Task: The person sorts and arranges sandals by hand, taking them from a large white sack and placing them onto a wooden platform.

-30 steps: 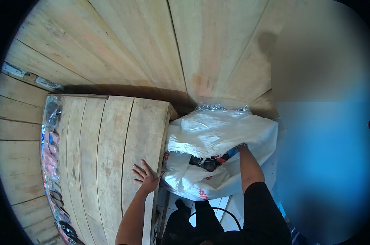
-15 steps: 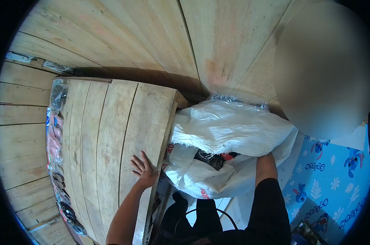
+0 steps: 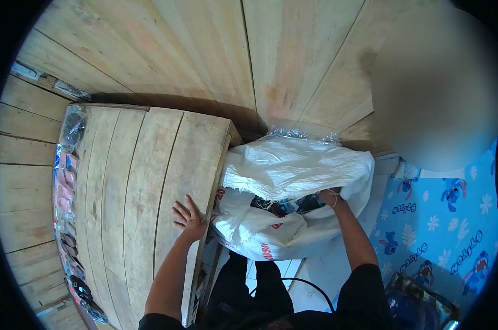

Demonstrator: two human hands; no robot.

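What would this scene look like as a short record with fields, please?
left hand: spread flat on the wooden tabletop
right hand: at the sack's opening; grip cannot be made out
sack: white, open, with red lettering, beside the tabletop
sack contents: dark and blue items, partly hidden
tabletop's left edge: row of plastic-wrapped items, some pink
right side: blue cartoon-print surface
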